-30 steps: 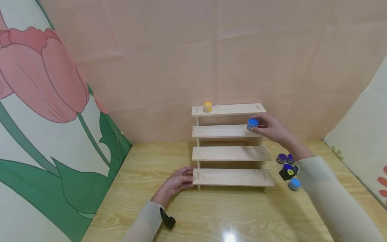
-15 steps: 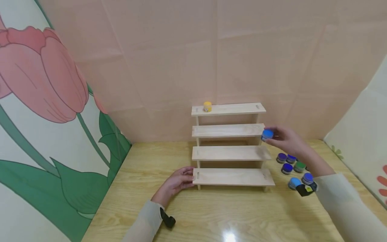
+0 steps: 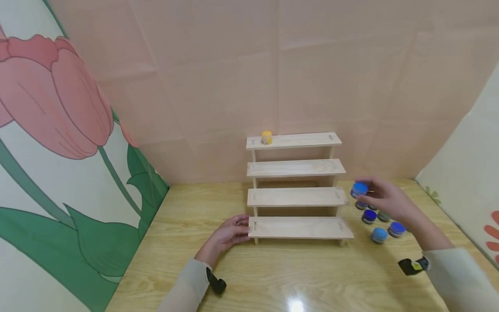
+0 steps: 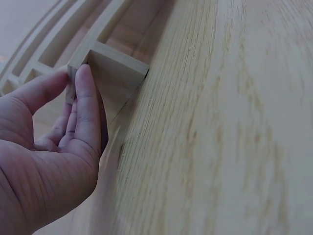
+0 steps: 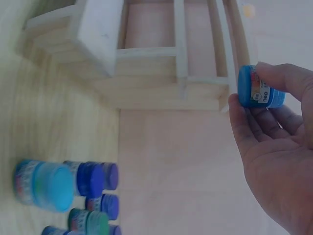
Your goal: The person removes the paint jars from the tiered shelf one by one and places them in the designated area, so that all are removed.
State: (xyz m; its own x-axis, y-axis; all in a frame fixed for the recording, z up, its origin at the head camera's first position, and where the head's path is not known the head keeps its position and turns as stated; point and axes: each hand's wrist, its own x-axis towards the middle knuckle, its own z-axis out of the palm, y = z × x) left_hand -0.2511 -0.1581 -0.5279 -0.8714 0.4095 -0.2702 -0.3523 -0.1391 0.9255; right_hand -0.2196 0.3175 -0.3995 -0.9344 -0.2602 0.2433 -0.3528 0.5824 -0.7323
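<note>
My right hand holds a blue paint jar between thumb and fingers, in the air right of the wooden step shelf. In the right wrist view the jar shows a printed label and lies sideways in the picture. My left hand is at the left end of the lowest board. The left wrist view shows thumb and fingers pinching that board's corner. On the top board, near its left end, stands a small yellow jar.
Right of the shelf, several jars stand on the wood-grain table, among them a light blue jar, a dark blue jar and a green-lidded jar. A pinkish covering rises behind the shelf.
My right hand has carried the blue jar right and down, from in front of the second-highest board to above the standing jars. My left hand keeps its place on the shelf.
</note>
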